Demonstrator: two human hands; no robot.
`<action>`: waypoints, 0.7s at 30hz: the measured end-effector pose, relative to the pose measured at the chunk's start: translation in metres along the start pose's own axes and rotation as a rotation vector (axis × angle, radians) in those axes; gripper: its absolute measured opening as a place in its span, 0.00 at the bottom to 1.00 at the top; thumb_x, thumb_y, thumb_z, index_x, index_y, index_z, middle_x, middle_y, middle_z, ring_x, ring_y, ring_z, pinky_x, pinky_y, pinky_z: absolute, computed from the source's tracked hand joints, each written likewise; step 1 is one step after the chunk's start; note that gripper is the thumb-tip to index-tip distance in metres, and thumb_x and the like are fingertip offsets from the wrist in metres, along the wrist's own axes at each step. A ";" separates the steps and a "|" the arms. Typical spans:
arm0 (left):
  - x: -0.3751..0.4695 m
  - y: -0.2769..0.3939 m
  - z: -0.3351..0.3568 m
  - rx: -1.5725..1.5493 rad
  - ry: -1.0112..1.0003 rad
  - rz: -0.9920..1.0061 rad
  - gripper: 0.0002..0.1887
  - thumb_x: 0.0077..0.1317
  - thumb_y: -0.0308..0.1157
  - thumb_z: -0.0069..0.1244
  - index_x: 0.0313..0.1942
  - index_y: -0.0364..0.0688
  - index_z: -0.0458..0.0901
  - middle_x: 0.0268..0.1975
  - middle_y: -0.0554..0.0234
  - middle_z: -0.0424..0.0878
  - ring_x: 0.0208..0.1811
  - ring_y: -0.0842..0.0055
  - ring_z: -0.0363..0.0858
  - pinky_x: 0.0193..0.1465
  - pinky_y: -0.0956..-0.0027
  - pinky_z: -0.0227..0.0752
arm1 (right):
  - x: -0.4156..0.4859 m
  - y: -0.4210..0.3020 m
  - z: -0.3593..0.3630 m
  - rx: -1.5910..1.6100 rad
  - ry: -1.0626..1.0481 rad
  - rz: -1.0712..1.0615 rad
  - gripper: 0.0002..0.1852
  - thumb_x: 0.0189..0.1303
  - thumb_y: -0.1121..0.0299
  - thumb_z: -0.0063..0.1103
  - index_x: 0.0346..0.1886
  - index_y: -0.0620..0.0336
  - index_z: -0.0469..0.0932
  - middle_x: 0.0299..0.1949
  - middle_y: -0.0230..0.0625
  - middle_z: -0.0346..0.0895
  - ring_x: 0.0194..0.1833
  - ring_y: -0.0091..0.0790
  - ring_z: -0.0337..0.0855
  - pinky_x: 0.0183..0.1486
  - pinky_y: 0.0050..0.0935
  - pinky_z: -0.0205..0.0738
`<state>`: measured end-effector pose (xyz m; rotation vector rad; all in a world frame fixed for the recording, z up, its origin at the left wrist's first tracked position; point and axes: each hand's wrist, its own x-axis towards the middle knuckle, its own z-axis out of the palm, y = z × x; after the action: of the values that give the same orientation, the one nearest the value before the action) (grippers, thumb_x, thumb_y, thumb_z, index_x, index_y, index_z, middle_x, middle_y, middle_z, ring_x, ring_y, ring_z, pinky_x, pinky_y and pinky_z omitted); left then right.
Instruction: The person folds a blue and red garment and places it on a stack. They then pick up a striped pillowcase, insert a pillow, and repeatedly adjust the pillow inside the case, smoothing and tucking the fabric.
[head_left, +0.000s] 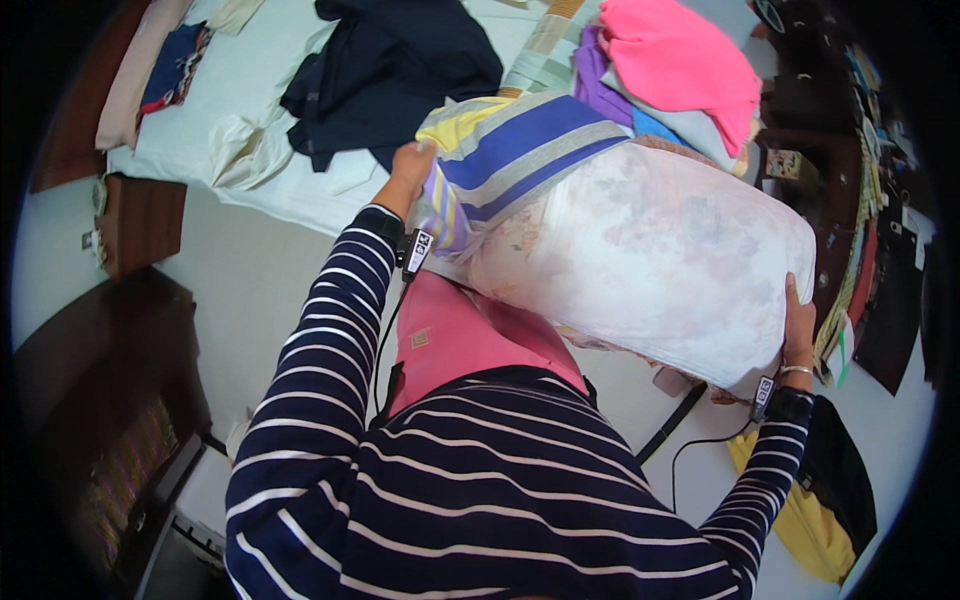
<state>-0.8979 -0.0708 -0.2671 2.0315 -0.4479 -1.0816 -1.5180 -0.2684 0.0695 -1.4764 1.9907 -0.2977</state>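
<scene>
A white floral cloth (645, 255) lies over what looks like an ironing board, whose legs show beneath it. Across its left end is a striped cloth (517, 154) in blue, grey and yellow, bunched at the side. My left hand (412, 169) grips the striped cloth's left edge. At the right end, my right hand (799, 322) rests against the edge of the floral cloth, thumb on top and the other fingers hidden; whether it pinches the cloth is unclear.
A bed with a white sheet (277, 199) stands ahead, bearing dark clothes (397, 75) and a pink garment (675, 60) on a pile. Black and yellow cloths (814, 532) lie at lower right. A wooden cabinet (146, 225) stands left.
</scene>
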 end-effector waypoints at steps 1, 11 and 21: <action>0.012 0.007 0.009 0.261 0.156 0.178 0.20 0.74 0.46 0.49 0.46 0.36 0.86 0.47 0.44 0.88 0.48 0.53 0.86 0.50 0.57 0.79 | -0.005 0.001 -0.011 -0.038 0.054 -0.048 0.36 0.69 0.50 0.66 0.62 0.80 0.76 0.54 0.47 0.84 0.50 0.36 0.84 0.55 0.32 0.77; 0.065 0.054 -0.089 0.542 0.561 0.014 0.39 0.61 0.56 0.62 0.60 0.30 0.76 0.60 0.31 0.79 0.62 0.46 0.79 0.66 0.53 0.72 | -0.060 0.066 -0.094 0.061 0.210 0.104 0.36 0.70 0.50 0.65 0.63 0.81 0.74 0.57 0.46 0.82 0.53 0.36 0.83 0.57 0.31 0.76; -0.143 0.055 0.128 0.340 -0.336 0.922 0.17 0.66 0.42 0.60 0.39 0.34 0.81 0.38 0.46 0.83 0.39 0.48 0.82 0.44 0.52 0.76 | -0.129 0.074 -0.063 0.176 0.359 0.042 0.31 0.70 0.55 0.68 0.61 0.78 0.77 0.56 0.44 0.83 0.52 0.33 0.83 0.56 0.31 0.76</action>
<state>-1.0827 -0.0782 -0.1906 1.5690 -1.6355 -0.7652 -1.5917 -0.1358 0.1247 -1.3389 2.2027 -0.7452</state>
